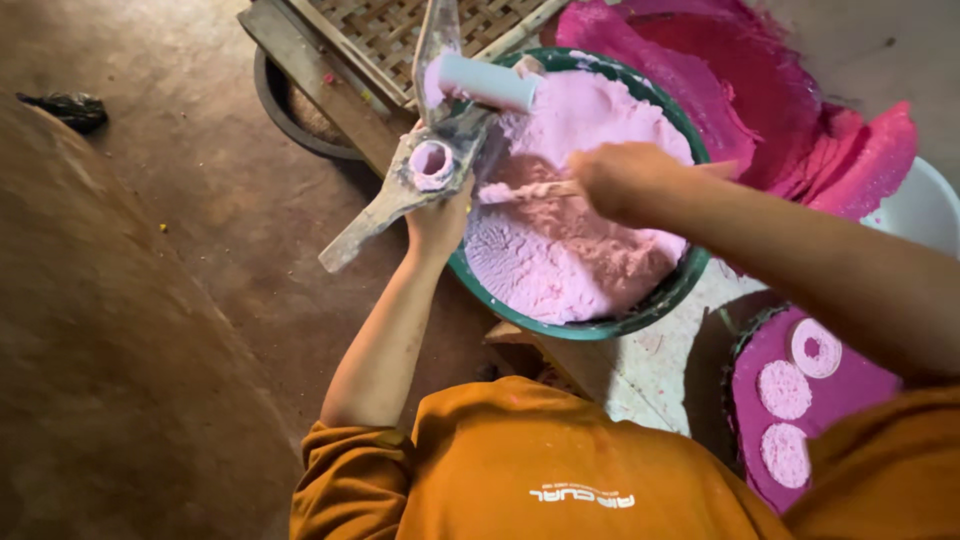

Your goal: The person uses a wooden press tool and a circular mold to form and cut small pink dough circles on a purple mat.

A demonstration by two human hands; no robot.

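A green-rimmed basin (pixel 672 290) in front of me holds a heap of pale pink moist powder (pixel 570 250). My left hand (pixel 436 222) grips a grey wooden press mould (pixel 415 185) at the basin's left rim; its round cup (pixel 432 164) is packed with pink powder, and a pink-coated cylinder (pixel 488 82) lies on it above. My right hand (pixel 622 180) is over the powder, closed on a thin stick-like scraper (pixel 525 190) whose tip points toward the mould.
A round tray (pixel 752 352) at lower right carries three pressed pink discs (pixel 785 390). Darker magenta slabs (pixel 760 90) pile up behind the basin, with a white bowl (pixel 925 205) at right. A woven bamboo mat (pixel 400 35) and dark pan (pixel 290 105) lie at the top.
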